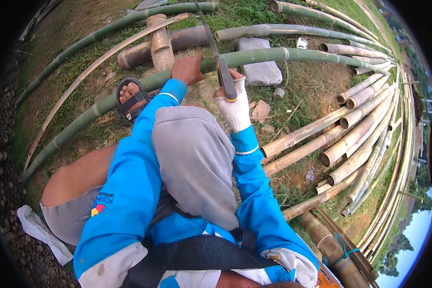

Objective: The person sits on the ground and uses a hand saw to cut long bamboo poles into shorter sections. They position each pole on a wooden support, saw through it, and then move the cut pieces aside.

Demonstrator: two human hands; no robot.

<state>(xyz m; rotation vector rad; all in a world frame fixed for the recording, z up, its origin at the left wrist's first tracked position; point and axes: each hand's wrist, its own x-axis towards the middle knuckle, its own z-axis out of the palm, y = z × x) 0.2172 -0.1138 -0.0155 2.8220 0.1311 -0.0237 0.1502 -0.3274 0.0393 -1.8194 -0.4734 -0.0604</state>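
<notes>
A long green bamboo pole (259, 56) runs across in front of me, and my sandaled foot (131, 97) presses on it at the left. Bare and curled over the top of this pole, my left hand (188, 70) grips it just left of the saw. My right hand (234, 103), in a white knitted glove, is wrapped round the dark handle of a hand saw (209, 31). The saw's blade points away from me and crosses the green pole. How deep the blade sits in the bamboo I cannot tell.
Under the pole lie a grey stone block (259, 62) and a short bamboo piece (160, 43) resting across a dark log (189, 38). Many cut bamboo poles (355, 139) fan out at the right. Another green pole (105, 29) lies beyond. A white cloth (43, 234) is at lower left.
</notes>
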